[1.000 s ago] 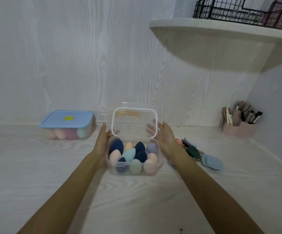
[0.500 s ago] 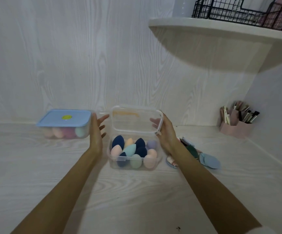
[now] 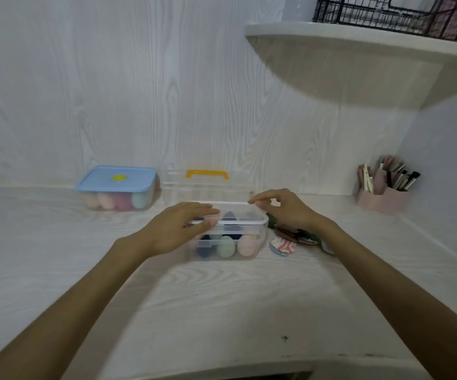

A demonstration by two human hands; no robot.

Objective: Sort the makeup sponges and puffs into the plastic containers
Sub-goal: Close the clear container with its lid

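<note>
The left hand (image 3: 178, 229) lies flat, fingers straight, on the clear lid (image 3: 238, 215) of the sponge box (image 3: 230, 242) at mid tabletop (image 3: 221, 303). The right hand (image 3: 282, 208) pinches the lid's far right corner. Loose puffs (image 3: 283, 245) lie just right; a blue-lidded box (image 3: 116, 187) sits behind left.

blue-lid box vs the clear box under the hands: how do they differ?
The blue-lid box has an opaque blue lid; the clear box has a see-through lid. The blue-lid box stands untouched at the back wall, while the left hand rests on the clear box's lid and the right hand pinches its far rim. Both hold egg-shaped sponges.
</note>
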